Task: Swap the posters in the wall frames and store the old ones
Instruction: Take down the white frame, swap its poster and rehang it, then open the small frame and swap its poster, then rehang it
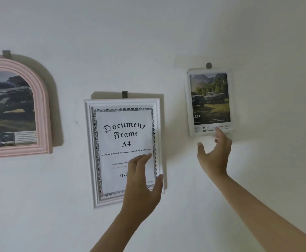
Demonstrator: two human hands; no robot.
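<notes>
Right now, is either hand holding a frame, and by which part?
Nothing is held. Left hand is open in front of the white document frame; right hand is open, fingertips at the small frame bottom edge.

Dim, soft indoor light falls on a white wall [148,42]; frames cast soft shadows up and right. Wide-angle bending at edges, slight blur throughout.
</notes>
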